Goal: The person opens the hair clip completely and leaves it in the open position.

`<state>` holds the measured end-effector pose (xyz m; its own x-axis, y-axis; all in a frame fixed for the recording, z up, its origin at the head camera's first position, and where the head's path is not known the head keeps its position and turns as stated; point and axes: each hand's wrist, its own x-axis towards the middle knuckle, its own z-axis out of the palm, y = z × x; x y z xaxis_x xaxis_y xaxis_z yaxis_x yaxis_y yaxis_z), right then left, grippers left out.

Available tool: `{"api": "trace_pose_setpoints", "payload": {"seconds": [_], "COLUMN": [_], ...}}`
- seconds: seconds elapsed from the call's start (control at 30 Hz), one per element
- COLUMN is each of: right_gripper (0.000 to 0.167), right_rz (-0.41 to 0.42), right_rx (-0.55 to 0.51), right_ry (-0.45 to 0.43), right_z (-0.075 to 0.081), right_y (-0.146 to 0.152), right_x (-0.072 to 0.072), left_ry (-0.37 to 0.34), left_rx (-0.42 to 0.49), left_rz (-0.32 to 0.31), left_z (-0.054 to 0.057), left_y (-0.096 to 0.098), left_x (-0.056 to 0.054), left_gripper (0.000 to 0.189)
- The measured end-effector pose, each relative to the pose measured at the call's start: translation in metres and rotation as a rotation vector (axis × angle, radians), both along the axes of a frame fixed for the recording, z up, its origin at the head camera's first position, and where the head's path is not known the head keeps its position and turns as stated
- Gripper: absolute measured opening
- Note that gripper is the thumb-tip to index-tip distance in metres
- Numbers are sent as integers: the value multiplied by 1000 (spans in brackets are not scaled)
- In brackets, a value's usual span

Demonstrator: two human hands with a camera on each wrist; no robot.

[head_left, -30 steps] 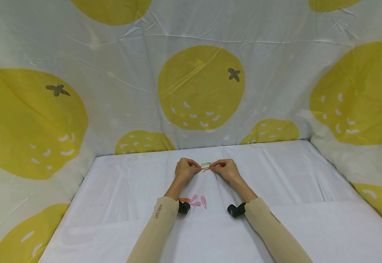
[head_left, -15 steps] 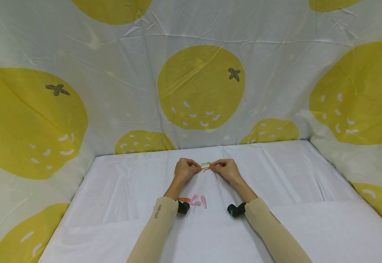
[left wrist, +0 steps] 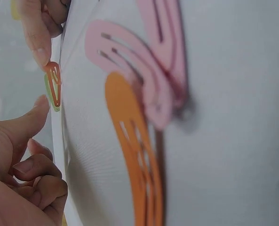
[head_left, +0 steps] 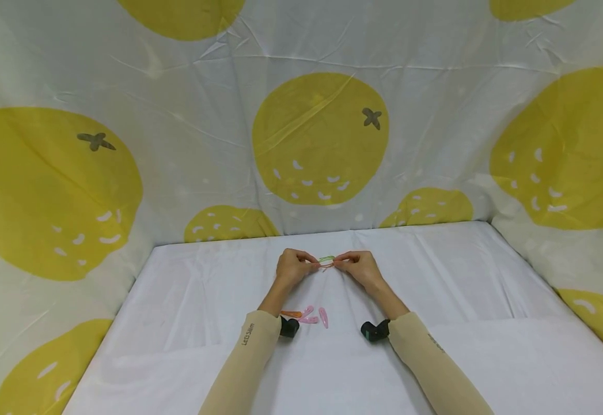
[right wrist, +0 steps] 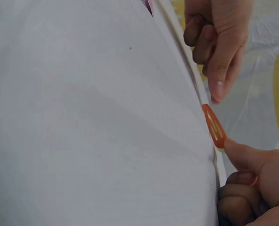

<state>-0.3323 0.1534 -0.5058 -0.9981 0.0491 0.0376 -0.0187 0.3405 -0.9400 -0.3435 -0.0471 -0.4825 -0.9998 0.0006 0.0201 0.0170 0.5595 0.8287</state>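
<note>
Tan sleeves cover both arms, the left sleeve (head_left: 246, 363) and the right sleeve (head_left: 438, 363). Both arms come in from the bottom and stretch far out over the white table cloth (head_left: 519, 369). They lean toward each other, like the two sides of a roof. The left hand (head_left: 292, 267) and the right hand (head_left: 361, 268) are near the back of the table, just a bit apart, and their thumbs and pointing fingers face each other.

Between the hands is a red-orange hair clip (right wrist: 214, 126). The right hand pinches its wide, round end with the thumb and a finger, and its other fingers are curled in. The left hand has its fingertips close to the thin end, and its lower fingers are curled too. I can't tell if the left fingers hold the clip or are only next to it. A green hair clip (left wrist: 48, 87) shows just behind the red-orange one, and I can't tell if it is held.

Closer to the person, beside the left wrist, an orange hair clip (head_left: 292, 314) and some pink hair clips (head_left: 323, 317) lie on the cloth. A little black camera sits at each wrist, the left camera (head_left: 289, 327) and the right camera (head_left: 374, 331).
</note>
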Motion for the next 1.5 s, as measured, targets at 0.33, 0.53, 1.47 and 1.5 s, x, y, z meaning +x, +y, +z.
{"api": "trace_pose_setpoints", "payload": {"seconds": [0.33,0.53,1.47,1.5], "right_gripper": [16,17,24,24], "right_rz": [-4,2,195,204], "right_rx": [-2,-5,-10,-8], "right_ry": [-5,-12,-213,-215], "right_z": [2,1,26,27], "right_y": [0,0,5,4], "right_x": [1,1,69,72], "left_ry": [-19,-20,-63,-72], "left_rx": [-16,-18,92,95], "left_rz": [19,18,-236,-238], "left_z": [0,4,18,17], "left_y": [-2,-3,-43,-44], "left_x": [4,8,68,71], "left_gripper": [10,11,8,8]}}
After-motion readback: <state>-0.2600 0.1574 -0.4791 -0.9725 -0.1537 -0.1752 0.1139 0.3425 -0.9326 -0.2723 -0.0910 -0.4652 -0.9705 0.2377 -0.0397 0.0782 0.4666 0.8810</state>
